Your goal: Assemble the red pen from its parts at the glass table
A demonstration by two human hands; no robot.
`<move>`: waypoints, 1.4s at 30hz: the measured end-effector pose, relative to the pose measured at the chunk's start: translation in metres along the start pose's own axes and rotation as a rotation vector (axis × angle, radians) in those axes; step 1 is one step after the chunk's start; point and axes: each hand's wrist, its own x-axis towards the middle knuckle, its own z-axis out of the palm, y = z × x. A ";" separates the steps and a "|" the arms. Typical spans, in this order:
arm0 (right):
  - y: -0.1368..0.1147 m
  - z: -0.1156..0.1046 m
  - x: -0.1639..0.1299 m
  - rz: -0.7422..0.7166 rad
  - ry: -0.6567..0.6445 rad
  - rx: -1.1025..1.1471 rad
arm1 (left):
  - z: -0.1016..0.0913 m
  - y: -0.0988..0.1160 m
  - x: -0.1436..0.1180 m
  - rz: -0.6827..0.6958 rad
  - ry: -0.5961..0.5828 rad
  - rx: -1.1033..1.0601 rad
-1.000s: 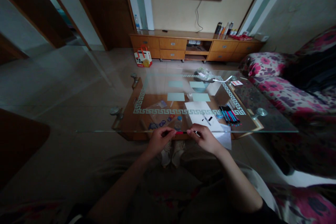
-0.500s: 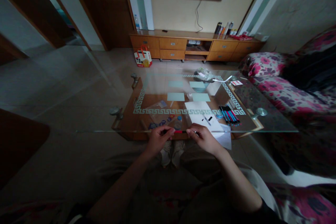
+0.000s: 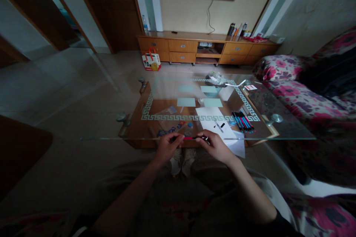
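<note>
Right hand point(image 3: 215, 147) has edged left since a second ago, closing the gap along the pen. Left hand point(image 3: 167, 147) fingers pinch the red pen point(image 3: 189, 138) at one end, right fingers clamp the other, level at the near tabletop point(image 3: 289, 129) edge. Paper point(image 3: 213, 120) and pen bundle point(image 3: 243, 121) lie just beyond, right; nothing blocks.

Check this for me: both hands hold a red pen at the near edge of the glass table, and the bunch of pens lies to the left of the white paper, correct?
Not quite. In the head view the bunch of pens lies to the right of the white paper, not the left. The rest stands: the left hand and right hand hold a red pen at the near edge of the glass table.
</note>
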 end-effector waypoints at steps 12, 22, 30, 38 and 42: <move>-0.001 0.000 0.000 -0.023 -0.067 -0.003 | 0.000 0.011 -0.002 0.007 -0.014 0.022; 0.002 0.000 0.000 -0.021 -0.073 -0.009 | 0.000 0.008 -0.002 0.003 -0.011 0.012; 0.003 0.001 0.001 -0.027 -0.030 -0.030 | 0.000 0.010 -0.003 -0.025 -0.001 0.013; 0.006 0.003 0.000 -0.003 0.029 0.003 | 0.000 0.003 0.000 0.030 0.049 -0.015; 0.004 0.002 -0.001 -0.041 0.015 -0.009 | -0.001 0.001 0.001 0.053 0.042 -0.021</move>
